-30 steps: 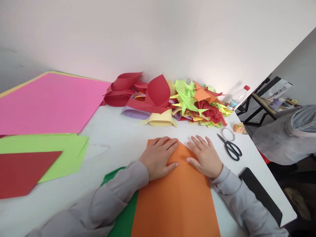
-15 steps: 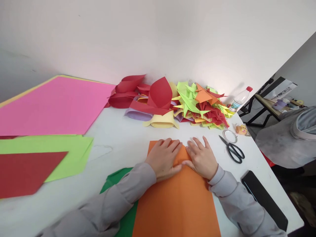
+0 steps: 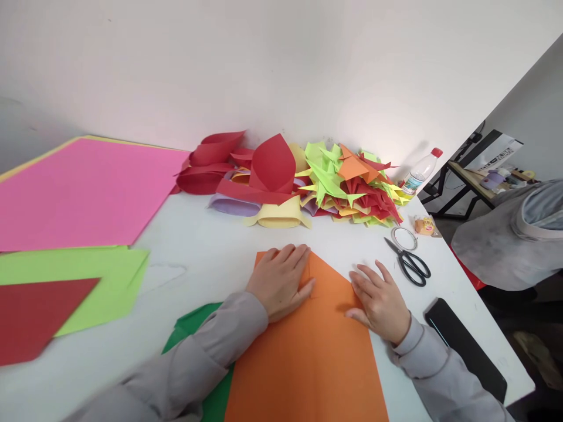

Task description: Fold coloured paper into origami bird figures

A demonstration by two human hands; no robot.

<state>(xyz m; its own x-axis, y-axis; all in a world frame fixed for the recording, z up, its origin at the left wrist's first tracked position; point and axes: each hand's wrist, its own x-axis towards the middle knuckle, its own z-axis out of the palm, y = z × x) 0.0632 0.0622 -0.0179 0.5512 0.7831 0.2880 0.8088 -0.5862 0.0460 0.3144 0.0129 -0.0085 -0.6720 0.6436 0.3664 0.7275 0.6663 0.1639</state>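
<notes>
The orange sheet of paper [image 3: 308,363] lay flat on the worktop [image 3: 211,264], its far right corner folded in to a slant, its far left corner square, a faint crease down its middle.

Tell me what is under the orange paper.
Green paper sticks out from under the left edge of the orange paper. How far it reaches, and whatever else lies beneath, is covered.

Left grip [image 3: 280,285] lies palm-down, fingers [image 3: 294,257] together; right grip [image 3: 380,301] curves loosely, thumb [image 3: 357,316] apart.
</notes>
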